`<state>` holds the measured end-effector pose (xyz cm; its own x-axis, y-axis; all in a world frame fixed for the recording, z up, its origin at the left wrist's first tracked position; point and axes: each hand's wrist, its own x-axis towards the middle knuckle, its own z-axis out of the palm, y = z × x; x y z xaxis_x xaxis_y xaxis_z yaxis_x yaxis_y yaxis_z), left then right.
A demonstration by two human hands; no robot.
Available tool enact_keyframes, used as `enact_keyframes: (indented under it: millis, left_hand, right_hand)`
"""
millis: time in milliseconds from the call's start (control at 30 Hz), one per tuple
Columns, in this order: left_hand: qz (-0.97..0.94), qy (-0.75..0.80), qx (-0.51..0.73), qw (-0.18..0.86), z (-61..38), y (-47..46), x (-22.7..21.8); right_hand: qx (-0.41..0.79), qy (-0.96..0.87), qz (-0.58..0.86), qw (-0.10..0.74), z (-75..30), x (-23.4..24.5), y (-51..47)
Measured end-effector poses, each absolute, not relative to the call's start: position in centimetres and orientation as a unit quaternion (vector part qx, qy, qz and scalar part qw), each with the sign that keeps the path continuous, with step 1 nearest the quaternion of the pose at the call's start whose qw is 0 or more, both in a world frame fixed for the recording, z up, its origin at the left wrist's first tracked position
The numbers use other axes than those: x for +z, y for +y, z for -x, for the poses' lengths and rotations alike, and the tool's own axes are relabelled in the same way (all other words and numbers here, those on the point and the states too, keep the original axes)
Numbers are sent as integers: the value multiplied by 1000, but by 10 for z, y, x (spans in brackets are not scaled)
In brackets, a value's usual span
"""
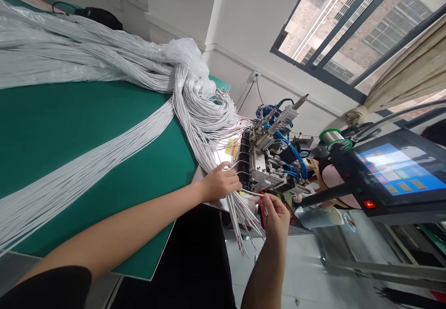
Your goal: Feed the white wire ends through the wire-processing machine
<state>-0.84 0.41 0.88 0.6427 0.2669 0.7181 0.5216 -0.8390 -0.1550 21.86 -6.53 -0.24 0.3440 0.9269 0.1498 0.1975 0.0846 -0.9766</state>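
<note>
- White cable [253, 192]: thin, smooth, pale; single strand, slight bow.
- Location: between the two hands, just beside the front edge of the benchtop machine [266, 160], off the green table [69, 114].
- Long axis: near level from where I stand, running left hand to right hand, dipping slightly rightward.
- Right hand [277, 213]: thumb and fingers pinch the cable.
- Left hand [221, 182]: fingers curled over the cable bundle [195, 137]; can't tell whether they grip.
- Bundle's loose ends [249, 227]: reddish tips, hanging down toward the floor.
- Hidden: left fingertips' contact; held cable's tip behind right fingers. Far bundle cut off at left.
</note>
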Motion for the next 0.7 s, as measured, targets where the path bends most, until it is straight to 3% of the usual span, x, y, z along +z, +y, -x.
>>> enact_keyframes:
  millis: [333,567,700]
  left_hand:
    - [901,-219,-334,170,9,5,9]
    - [899,-233,-327,178,9,4,8]
    - [895,-228,-337,183,9,4,8]
  right_hand:
    - [319,-439,579,609,-197,-2,-59]
    - [371,-470,572,560,-220,-6,-55]
    - [332,-509,616,502,-228,-7,-50]
